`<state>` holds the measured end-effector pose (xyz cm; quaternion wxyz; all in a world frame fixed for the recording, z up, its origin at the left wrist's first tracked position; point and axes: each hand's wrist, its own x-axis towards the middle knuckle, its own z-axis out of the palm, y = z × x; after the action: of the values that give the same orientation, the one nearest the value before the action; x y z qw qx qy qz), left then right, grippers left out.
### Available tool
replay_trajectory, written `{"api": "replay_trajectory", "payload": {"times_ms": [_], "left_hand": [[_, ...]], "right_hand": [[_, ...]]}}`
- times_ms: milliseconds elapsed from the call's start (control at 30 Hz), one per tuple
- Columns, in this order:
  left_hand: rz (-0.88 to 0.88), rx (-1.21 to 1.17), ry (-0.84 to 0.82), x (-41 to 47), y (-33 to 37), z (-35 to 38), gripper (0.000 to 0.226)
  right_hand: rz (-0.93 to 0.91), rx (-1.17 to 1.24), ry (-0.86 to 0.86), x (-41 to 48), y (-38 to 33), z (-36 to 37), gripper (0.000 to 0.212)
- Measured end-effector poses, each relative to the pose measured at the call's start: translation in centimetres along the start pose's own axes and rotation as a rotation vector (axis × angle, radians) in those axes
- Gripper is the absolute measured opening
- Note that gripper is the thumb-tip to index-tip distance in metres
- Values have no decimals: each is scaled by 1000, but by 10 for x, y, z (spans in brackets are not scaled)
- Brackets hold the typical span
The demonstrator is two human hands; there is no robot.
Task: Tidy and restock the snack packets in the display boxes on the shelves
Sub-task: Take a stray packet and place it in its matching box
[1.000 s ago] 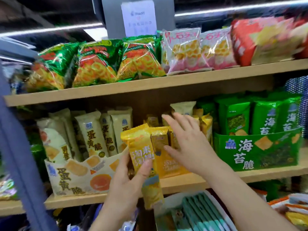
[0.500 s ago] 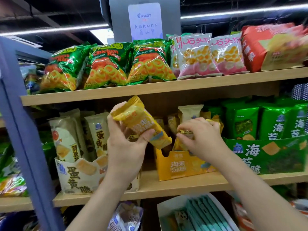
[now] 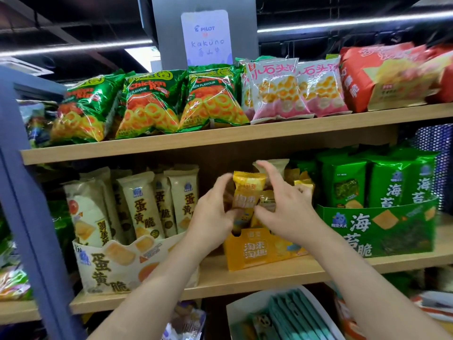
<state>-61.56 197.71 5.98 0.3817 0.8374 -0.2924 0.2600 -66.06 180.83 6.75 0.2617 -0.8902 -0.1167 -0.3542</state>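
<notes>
Head view: left hand (image 3: 212, 217) has its fingers curled round the left edge of one yellow packet (image 3: 248, 195) and holds it upright, bottom end down among the packets in the yellow display box (image 3: 259, 252), top half sticking out above them. Right hand (image 3: 288, 215) is spread wide on the packet's right side, with the thumb against its lower right edge, the index finger raised behind the top corner and the other fingers bent over the packets at the back of the box. It's motion-blurred, so I can't tell if it has a real grip. The yellow box sits on the middle shelf (image 3: 245, 282) and is partly filled with more yellow packets behind the hands. Left of it is the cream display box (image 3: 115, 263), with tall cream packets (image 3: 144, 202) standing upright in a row. Right of it is the green display box (image 3: 382, 229), with green packets (image 3: 343, 184) standing upright and packed tight. The upper shelf (image 3: 220, 139) carries loose stock: green ring-snack bags (image 3: 152, 104) on the left, pink-and-white bags (image 3: 278, 90) in the centre and a red bag (image 3: 382, 74) on the right, all leaning back. A white sign card (image 3: 207, 38) is mounted above them. Below the middle shelf, a white tray (image 3: 235, 312) holds teal packets (image 3: 291, 315) stacked on edge.
</notes>
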Motion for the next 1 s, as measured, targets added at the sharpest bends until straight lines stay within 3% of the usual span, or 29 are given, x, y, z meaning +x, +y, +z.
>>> {"api": "replay_trajectory", "payload": {"times_ms": [67, 200, 333, 433, 533, 633, 733, 800, 900, 1000], "left_hand": [[-14, 173, 26, -1, -2, 3, 56], [24, 428, 9, -3, -5, -4, 43], [-11, -55, -44, -2, -4, -15, 69], [75, 7, -81, 6, -6, -9, 48], [20, 209, 20, 11, -19, -7, 16], [26, 494, 60, 14, -18, -7, 22], [160, 421, 54, 19, 9, -4, 35], [174, 316, -105, 24, 28, 2, 46], [249, 512, -326, 24, 38, 16, 50], [374, 643, -243, 13, 32, 25, 44]], "right_hand": [[6, 117, 8, 3, -5, -1, 78], [-43, -19, 12, 9, -10, 6, 35], [5, -8, -14, 19, -15, 12, 20], [-38, -144, -62, 22, -17, 18, 14], [-69, -31, 60, 16, -6, 14, 20], [13, 103, 287, 14, 11, -2, 21], [92, 14, 220, 10, 21, -8, 29], [118, 14, 159, 4, 26, -8, 30], [183, 203, 175, 4, 30, -20, 26], [175, 207, 220, 17, 33, -35, 30]]}}
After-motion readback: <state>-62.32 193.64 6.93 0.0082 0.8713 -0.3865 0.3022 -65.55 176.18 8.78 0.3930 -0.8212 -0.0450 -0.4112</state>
